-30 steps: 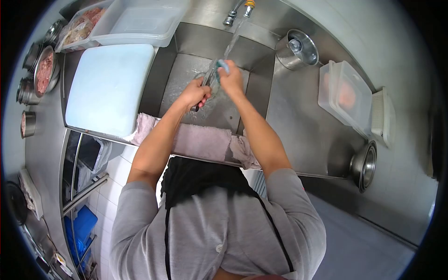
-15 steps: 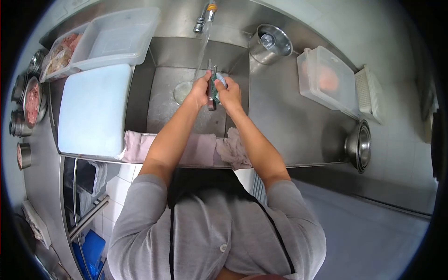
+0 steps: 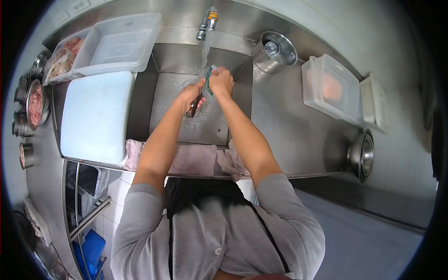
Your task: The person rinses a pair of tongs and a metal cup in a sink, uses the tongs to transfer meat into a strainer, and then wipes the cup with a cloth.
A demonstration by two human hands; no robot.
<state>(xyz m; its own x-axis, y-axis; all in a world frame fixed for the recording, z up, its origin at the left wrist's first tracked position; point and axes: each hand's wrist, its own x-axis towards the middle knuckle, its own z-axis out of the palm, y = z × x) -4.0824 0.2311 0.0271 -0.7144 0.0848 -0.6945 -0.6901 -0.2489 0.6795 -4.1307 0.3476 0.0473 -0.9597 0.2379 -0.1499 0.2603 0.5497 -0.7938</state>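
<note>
Over the steel sink [image 3: 165, 112], my left hand [image 3: 188, 95] is closed around a dark brown handle, which looks like that of a knife [image 3: 195, 107]. Its blade is mostly hidden by my hands and the water. My right hand [image 3: 221, 82] grips a green scouring pad [image 3: 208, 83] just right of the left hand. Water streams down from the tap [image 3: 212, 21] at the hands. A round, clear dish lies on the sink floor, largely covered by my left hand.
A white cutting board [image 3: 95, 116] lies left of the sink, with plastic tubs [image 3: 123, 42] behind it. Pink towels [image 3: 193, 160] line the front edge. A steel pot [image 3: 275, 51], a lidded container [image 3: 331, 86] and nested bowls [image 3: 360, 154] stand on the right.
My left hand has moved left and down with the handle, which now tilts. My right hand has shifted slightly left and up with the scouring pad. The camera view has shifted a little.
</note>
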